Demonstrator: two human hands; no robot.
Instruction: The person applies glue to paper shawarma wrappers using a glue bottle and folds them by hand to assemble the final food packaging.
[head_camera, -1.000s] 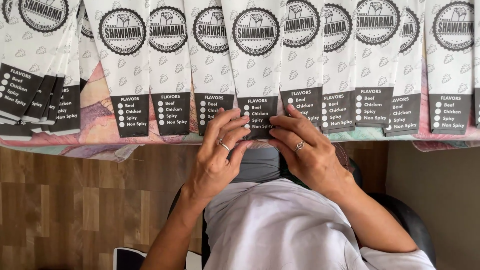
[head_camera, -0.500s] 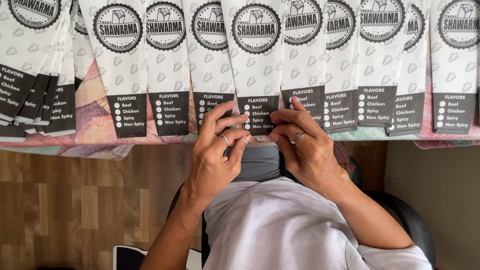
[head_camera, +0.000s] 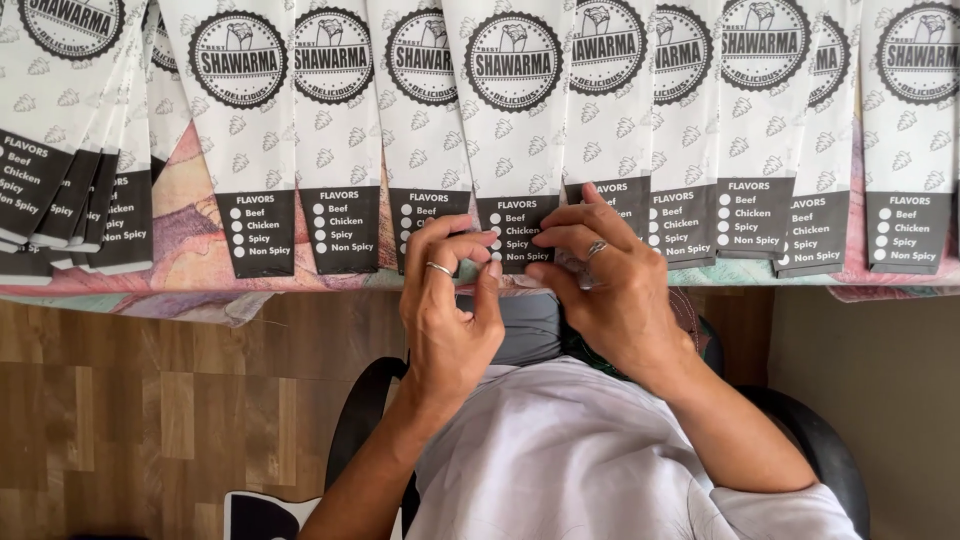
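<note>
A row of white paper bags with a round black emblem and a black checklist band lies overlapped along the table edge. My left hand (head_camera: 450, 305), ring on one finger, curls at the lower edge of the middle bag (head_camera: 513, 130), thumb and fingertips pinching its black band. My right hand (head_camera: 612, 285), also ringed, rests its fingers on the same band with the thumb tucked under the edge. Whether anything small sits between the fingers is hidden.
More bags are stacked in a fan at the far left (head_camera: 60, 190). A pastel patterned cloth (head_camera: 190, 260) covers the table under them. Below are a wooden floor (head_camera: 150, 400), my black chair (head_camera: 355, 420) and a plain grey surface (head_camera: 870, 370) at right.
My left fingers have curled in from lying stretched over the band. Both hands have drawn slightly closer together at the middle bag's lower edge.
</note>
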